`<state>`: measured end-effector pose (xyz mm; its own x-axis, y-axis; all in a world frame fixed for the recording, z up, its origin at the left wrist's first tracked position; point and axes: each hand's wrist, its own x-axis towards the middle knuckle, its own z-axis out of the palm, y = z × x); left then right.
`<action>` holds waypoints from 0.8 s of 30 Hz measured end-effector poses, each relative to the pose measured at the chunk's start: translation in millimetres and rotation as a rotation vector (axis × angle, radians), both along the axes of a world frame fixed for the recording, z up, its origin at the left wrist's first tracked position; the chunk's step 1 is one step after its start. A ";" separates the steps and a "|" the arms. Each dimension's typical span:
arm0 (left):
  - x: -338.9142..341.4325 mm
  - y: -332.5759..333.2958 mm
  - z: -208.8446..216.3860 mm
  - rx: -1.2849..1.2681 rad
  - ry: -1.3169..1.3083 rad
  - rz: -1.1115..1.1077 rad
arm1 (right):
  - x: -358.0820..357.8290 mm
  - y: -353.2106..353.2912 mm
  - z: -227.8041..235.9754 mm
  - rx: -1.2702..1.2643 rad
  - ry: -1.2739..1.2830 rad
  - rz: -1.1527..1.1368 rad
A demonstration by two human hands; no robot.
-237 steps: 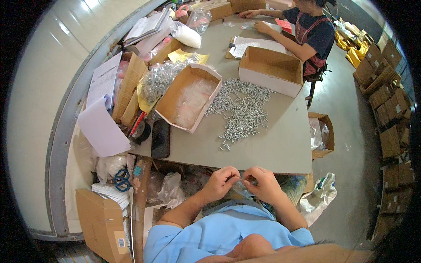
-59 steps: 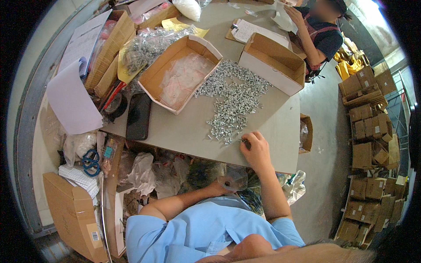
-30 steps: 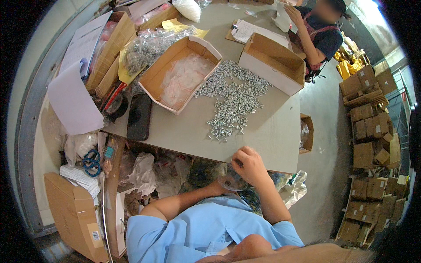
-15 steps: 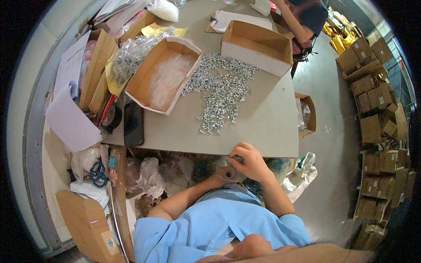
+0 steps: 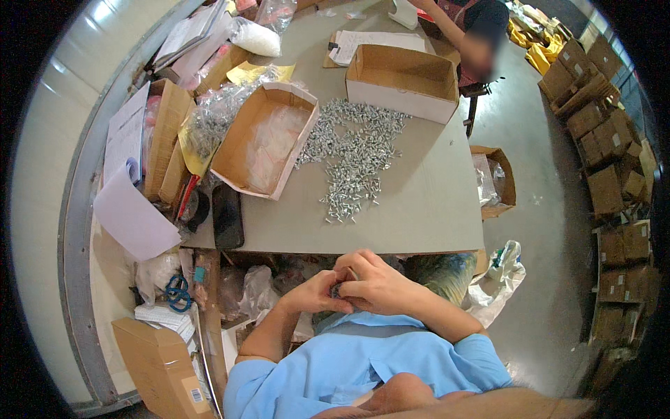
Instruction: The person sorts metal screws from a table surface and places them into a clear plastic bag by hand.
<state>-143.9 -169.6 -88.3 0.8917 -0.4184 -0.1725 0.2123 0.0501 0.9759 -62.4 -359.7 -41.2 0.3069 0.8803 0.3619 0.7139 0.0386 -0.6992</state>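
Note:
My left hand [image 5: 319, 292] and my right hand [image 5: 375, 281] meet just off the table's near edge, in front of my blue shirt. Both have curled fingers, closed around something small and greyish that the fingers mostly cover; I cannot make out its kind. Beyond them, a spread of small silvery screws [image 5: 356, 157] lies loose on the grey table [image 5: 419, 202]. Left of the screws stands an open cardboard box [image 5: 230, 157] with clear plastic bags [image 5: 276, 143] inside. Behind the screws is a second open box [image 5: 401, 98], with nothing seen in it.
A dark phone [image 5: 227, 218] lies at the table's left edge, near stacked papers [image 5: 136, 209] and a bag of metal parts [image 5: 209, 122]. Blue-handled scissors [image 5: 178, 293] hang lower left. Another person [image 5: 447, 24] sits at the far right corner. Cartons [image 5: 607, 150] line the right side.
My right hand has come back from the table edge, and my left hand has risen to meet it. Both now work together. The view has shifted slightly; the screws look the same.

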 end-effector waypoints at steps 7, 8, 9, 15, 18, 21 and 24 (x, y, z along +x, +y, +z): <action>7.5 -11.0 10.7 0.030 -0.321 0.301 | 7.2 -18.2 -2.0 0.069 0.266 -0.205; 8.9 -12.7 9.1 0.074 -0.329 0.317 | 8.2 -20.3 -3.4 0.064 0.275 -0.222; 9.7 -15.8 8.0 0.120 -0.339 0.337 | 9.9 -23.0 -6.0 0.063 0.283 -0.235; 16.2 -28.5 17.3 0.403 -0.388 0.379 | 9.4 -23.2 -3.2 -0.007 0.362 -0.380; 19.0 -31.7 23.1 0.448 -0.525 0.344 | 12.3 -23.8 -4.7 -0.011 0.318 -0.323; 20.8 -30.3 27.6 0.421 -0.572 0.268 | 13.5 -24.0 -6.7 0.018 0.323 -0.237; 21.5 -23.4 29.0 0.413 -0.541 0.256 | 15.8 -23.8 -4.1 0.040 0.364 -0.202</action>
<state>-122.4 -193.0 -59.3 0.9582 -0.1814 0.2212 -0.2742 -0.3620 0.8909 -46.6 -383.6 -45.3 0.5863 0.7765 0.2309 0.4167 -0.0446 -0.9080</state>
